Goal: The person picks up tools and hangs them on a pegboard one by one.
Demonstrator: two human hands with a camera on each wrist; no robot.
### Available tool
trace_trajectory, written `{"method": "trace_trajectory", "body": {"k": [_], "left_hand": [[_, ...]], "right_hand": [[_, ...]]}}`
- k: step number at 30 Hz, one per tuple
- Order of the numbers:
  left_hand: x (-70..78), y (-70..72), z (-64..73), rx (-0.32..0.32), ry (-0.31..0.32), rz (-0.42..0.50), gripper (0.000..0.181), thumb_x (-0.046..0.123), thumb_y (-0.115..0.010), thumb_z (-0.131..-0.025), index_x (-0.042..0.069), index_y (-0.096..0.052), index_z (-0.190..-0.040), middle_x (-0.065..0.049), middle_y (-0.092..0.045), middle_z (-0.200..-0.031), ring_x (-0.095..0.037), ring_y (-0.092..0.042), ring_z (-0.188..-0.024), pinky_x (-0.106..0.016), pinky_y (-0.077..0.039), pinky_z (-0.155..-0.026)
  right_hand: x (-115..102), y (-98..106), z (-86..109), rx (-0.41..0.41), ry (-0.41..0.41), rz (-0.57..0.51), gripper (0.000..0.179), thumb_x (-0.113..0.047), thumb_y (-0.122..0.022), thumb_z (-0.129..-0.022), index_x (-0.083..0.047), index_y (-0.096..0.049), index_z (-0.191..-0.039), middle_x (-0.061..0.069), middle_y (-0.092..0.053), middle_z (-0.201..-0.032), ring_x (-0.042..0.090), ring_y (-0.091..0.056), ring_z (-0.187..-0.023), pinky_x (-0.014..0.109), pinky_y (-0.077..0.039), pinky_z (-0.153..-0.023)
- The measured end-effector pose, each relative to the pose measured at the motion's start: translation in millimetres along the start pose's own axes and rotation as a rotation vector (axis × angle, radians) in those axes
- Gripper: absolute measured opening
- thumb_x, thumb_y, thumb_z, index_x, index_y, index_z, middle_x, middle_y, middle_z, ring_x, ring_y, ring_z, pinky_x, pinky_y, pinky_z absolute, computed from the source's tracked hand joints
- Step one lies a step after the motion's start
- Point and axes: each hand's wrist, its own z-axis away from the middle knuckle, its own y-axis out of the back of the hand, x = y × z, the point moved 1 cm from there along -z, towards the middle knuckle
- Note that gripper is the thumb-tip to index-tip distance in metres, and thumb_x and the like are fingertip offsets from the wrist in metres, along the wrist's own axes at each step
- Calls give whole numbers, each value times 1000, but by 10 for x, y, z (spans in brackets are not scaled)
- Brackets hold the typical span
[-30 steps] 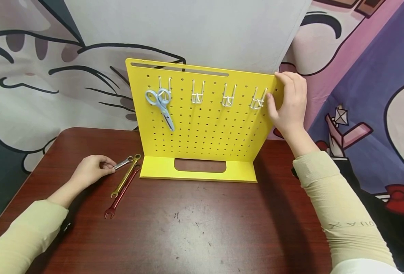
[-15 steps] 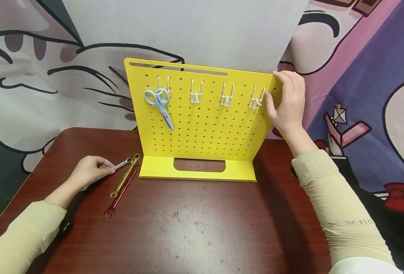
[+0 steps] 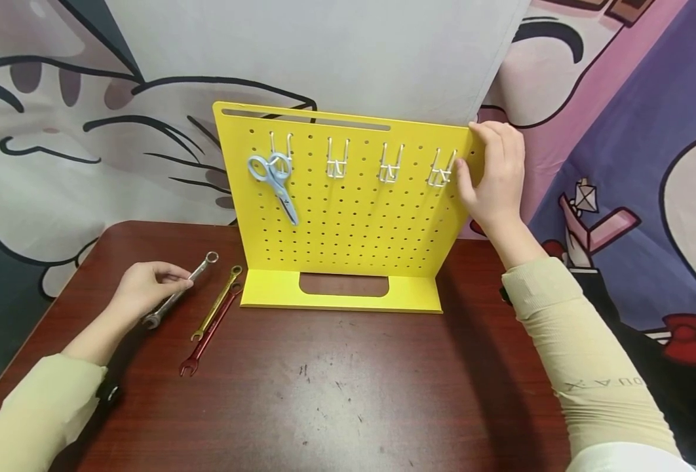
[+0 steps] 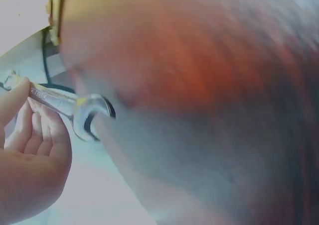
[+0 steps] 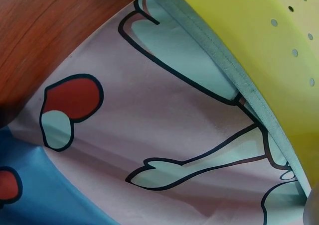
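Observation:
A silver combination wrench [image 3: 205, 261] is pinched between the thumb and fingers of my left hand [image 3: 147, 287]; its open end [image 4: 94, 116] shows in the left wrist view. Just right of it, a gold wrench [image 3: 217, 303] and a red wrench [image 3: 211, 331] lie side by side on the table. My right hand [image 3: 497, 177] grips the upper right edge of a yellow pegboard [image 3: 348, 229], thumb on the front face. Light blue scissors [image 3: 278, 180] hang from the leftmost white hook. More white hooks [image 3: 390, 164] run along the same row.
The pegboard's yellow base [image 3: 271, 288] sits on a dark red-brown wooden table [image 3: 336, 387]. Behind the table hangs a cartoon-printed cloth backdrop [image 3: 165, 157], close to the board's back.
My left hand has drawn the silver wrench up and left, away from the gold and red ones, so more of it shows. My right hand stays on the board's edge.

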Motion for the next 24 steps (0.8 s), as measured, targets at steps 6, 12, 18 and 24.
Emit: {"method": "trace_trajectory", "body": {"k": [6, 12, 18, 24], "left_hand": [[220, 12, 34, 68, 0, 81, 25, 17, -82, -94, -3, -80, -109, -7, -83, -87, 20, -59, -72, -12, -46, -66], [468, -39, 46, 106, -24, 149, 24, 14, -83, -92, -4, -80, -108, 27, -72, -76, 16, -61, -71, -15, -49, -61], [713, -113, 54, 113, -62, 199, 23, 13, -85, -91, -4, -80, -107, 17, -75, -81, 12, -64, -70, -15, -53, -60], [907, -190, 45, 84, -66, 266, 24, 11, -85, -91, -5, -79, -109, 0, -81, -89, 8, -67, -70, -16, -56, -61]], "right_hand": [[-2, 7, -3, -2, -2, 4, 49, -22, -62, -95, 3, -60, -137, 27, -61, -132, 44, -51, -129, 47, -36, -121], [-5, 14, 2, -5, -6, 9, 49, -22, -61, -96, 3, -60, -138, 27, -60, -132, 44, -51, -129, 47, -35, -121], [-7, 11, -1, -5, -4, 7, 49, -22, -62, -96, 3, -60, -138, 27, -61, -132, 44, -51, -129, 47, -36, -121], [-6, 6, -3, -2, -6, 5, 49, -23, -62, -95, 3, -60, -138, 27, -61, -132, 44, -51, -128, 47, -36, -120]]}}
